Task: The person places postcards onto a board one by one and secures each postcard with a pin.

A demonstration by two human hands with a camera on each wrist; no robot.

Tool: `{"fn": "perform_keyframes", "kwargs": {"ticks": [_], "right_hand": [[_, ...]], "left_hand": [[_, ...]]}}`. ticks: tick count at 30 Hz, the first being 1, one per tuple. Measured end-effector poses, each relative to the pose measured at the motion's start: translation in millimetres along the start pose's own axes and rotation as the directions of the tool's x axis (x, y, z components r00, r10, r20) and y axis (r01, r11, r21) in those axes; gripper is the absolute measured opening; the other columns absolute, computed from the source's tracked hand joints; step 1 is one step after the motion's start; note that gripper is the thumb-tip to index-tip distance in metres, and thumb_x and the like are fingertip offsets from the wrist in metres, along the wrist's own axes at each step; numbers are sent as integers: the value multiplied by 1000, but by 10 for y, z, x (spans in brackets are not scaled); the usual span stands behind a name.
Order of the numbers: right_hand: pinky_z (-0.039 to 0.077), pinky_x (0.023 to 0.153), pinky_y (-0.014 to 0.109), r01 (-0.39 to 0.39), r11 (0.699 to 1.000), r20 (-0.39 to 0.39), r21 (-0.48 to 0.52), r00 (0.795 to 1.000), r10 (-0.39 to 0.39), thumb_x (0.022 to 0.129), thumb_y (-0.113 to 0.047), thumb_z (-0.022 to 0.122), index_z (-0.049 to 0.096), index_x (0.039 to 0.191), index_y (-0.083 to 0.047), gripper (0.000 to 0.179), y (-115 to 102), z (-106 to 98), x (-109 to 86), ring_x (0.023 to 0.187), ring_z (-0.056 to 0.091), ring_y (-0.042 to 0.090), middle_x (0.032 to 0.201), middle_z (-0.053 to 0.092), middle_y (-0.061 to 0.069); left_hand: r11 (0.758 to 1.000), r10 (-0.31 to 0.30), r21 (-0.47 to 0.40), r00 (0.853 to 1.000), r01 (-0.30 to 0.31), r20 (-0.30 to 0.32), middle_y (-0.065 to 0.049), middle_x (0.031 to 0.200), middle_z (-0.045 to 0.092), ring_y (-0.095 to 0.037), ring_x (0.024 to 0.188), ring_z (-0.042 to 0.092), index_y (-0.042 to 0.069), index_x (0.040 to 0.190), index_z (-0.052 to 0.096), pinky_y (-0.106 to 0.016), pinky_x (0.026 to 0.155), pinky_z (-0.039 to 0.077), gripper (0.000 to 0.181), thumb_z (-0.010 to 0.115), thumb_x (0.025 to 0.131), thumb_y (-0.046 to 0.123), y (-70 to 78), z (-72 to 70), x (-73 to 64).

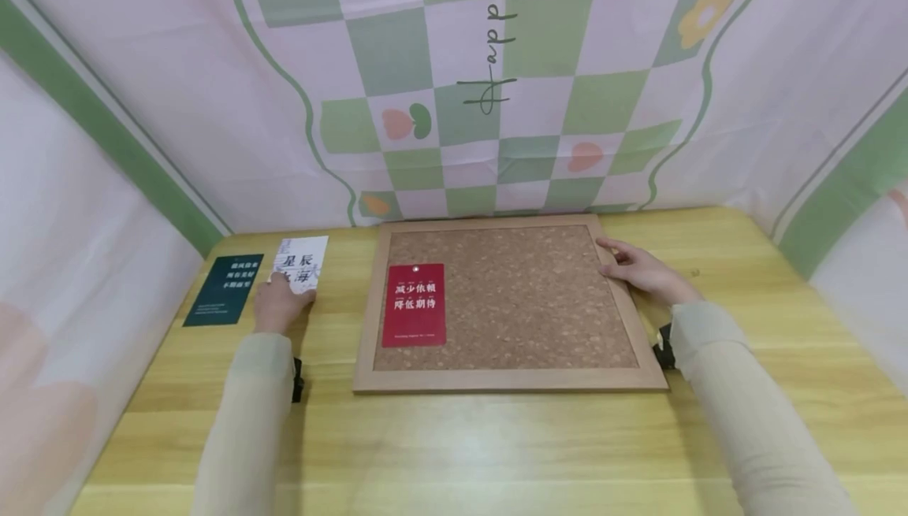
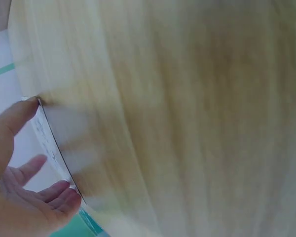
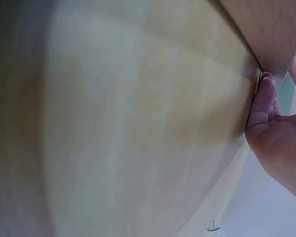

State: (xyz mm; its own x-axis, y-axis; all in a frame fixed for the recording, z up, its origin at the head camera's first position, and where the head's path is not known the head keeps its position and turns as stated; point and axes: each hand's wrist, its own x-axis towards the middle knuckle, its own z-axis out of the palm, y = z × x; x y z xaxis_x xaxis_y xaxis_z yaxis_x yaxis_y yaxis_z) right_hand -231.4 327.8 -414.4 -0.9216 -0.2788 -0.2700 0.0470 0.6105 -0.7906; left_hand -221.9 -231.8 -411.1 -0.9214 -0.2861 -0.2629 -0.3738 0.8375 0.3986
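At the left of the table my left hand (image 1: 278, 307) holds a white card (image 1: 312, 252) with black characters by its edges, thumb on one side and fingers on the other. The left wrist view shows the card (image 2: 51, 143) nearly edge-on between thumb and fingers. A dark green card (image 1: 225, 291) lies just left of it. My right hand (image 1: 649, 272) grips the right side of a wood-framed corkboard (image 1: 525, 303), thumb and index finger over the frame; other fingers are hidden in the head view. A red card (image 1: 414, 323) with white characters lies on the cork's left part.
The corkboard's far edge sits close to the printed cloth (image 1: 468, 161) at the back of the wood-grain table (image 1: 454, 453). More cloth hangs on the left and right sides. Black straps (image 1: 664, 347) show at the wrists.
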Motion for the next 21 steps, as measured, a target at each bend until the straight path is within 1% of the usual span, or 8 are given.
{"fn": "perform_keyframes", "kwargs": {"ticks": [3,6,11,17,20,21], "right_hand": [[45,79,20,-5,1000,-1,-3,1000,5,101,-22,46,10,153,-2,66,-12,-3,-6,102,53,23,127,42,33],[45,79,20,-1,1000,-3,-9,1000,1,101,-21,46,9,152,-1,66,-8,-5,-5,100,54,20,127,42,33],[45,78,20,5,1000,0,0,1000,-5,101,-19,46,9,152,0,67,7,0,8,98,54,17,127,42,34],[45,78,20,19,1000,-1,-5,1000,-19,101,-18,46,9,151,2,66,30,-1,19,103,54,27,127,41,36],[46,78,21,21,1000,0,-10,1000,-21,101,-19,46,8,151,2,66,34,-4,16,105,54,30,127,41,36],[46,78,21,19,1000,1,-5,1000,-19,101,-19,46,8,152,2,66,32,-2,14,103,55,28,127,41,36]], "left_hand": [[1000,0,15,1000,0,17,-40,138,31,-49,124,37,-13,143,23,-57,109,33,76,56,92,34,26,-18,-13],[1000,-6,31,999,5,35,-41,139,28,-50,125,34,-13,144,21,-57,110,31,79,56,92,36,35,-22,-15],[999,-7,34,999,5,39,-41,140,27,-50,127,32,-12,145,19,-57,111,29,85,59,90,38,11,-12,-4],[1000,-9,-2,1000,9,30,-39,138,30,-48,123,34,-11,145,20,-57,109,31,89,64,87,38,-34,-9,7],[1000,-13,-21,1000,14,28,-37,135,33,-47,122,34,-11,144,23,-57,108,32,89,67,85,39,-41,-18,-2],[1000,-13,-24,1000,13,27,-36,135,34,-47,122,33,-11,144,24,-57,108,32,89,68,85,39,-42,-22,-6]]}}
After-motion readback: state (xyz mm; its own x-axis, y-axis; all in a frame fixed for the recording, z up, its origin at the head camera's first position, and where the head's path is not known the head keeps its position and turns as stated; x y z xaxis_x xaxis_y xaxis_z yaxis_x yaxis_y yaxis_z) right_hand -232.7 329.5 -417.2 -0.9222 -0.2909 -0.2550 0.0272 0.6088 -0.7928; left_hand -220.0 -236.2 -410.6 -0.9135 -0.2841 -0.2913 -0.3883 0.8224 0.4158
